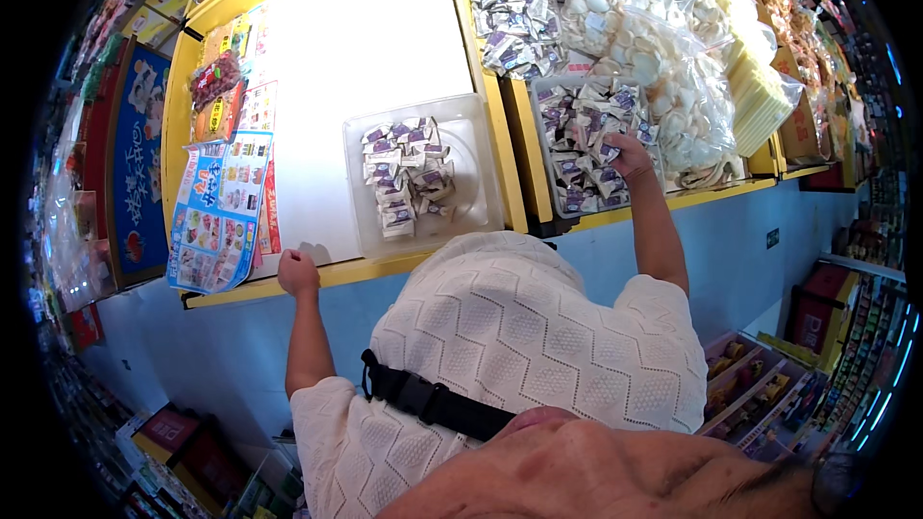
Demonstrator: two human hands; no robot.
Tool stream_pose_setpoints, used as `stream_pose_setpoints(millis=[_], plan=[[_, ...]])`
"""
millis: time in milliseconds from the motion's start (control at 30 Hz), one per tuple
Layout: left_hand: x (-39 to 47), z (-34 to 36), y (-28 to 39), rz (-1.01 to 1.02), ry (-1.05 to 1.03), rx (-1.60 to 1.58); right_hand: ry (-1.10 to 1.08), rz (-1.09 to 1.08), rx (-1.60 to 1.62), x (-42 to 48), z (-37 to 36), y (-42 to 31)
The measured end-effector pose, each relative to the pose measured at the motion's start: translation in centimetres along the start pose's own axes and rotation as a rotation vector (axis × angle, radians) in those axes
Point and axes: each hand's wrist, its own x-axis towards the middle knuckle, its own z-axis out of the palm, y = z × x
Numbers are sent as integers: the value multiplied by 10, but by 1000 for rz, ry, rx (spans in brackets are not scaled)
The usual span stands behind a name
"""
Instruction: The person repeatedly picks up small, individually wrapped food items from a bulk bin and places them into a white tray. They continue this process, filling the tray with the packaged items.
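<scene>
My right hand (629,156) reaches into a clear plastic tub (652,180) heaped with wrapped sweets (591,122) in white and purple wrappers. Its fingers close on a wrapped sweet at the top of the heap; how many it holds is hidden. My left hand (299,272) is curled at the yellow front edge of the white counter, with nothing visible in it. Between the two hands stands a second clear plastic tub (469,194). Similar sweets (396,173) lie in its left part, several of them in a neat column.
A yellow divider (497,122) separates the tubs. Large bags of pale round snacks (642,50) lie right of my right hand. Bagged sweets (512,7) are piled behind. Printed flyers (223,209) and small food packs (215,94) line the white counter's (360,36) left side.
</scene>
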Motion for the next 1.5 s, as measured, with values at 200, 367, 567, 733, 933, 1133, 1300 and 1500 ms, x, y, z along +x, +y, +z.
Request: stream_pose_setpoints(millis=[200, 367, 567, 733, 933, 1133, 1300, 1500], plan=[[-1, 3, -7, -18, 26, 16, -408, 128, 147, 17, 121, 8], [-2, 2, -8, -20, 88, -4, -419, 321, -99, 37, 172, 50], [-3, -1, 0, -67, 79, -24, -543, 384, -940, 55, 231, 126], [-4, -5, 1, -67, 80, -27, -649, 108, -1486, 63, 292, 193], [-3, -6, 0, -47, 78, -24, -724, 20, -1704, 74, 319, 268], [0, 8, -4, -25, 109, -72, -602, -143, -1560, 70, 313, 289], [-1, 6, -11, -33, 68, -69, -576, -369, -1458, 63, 291, 282], [-1, -2, -1, -6, 29, -43, -359, -432, -1326, 40, 278, 185]])
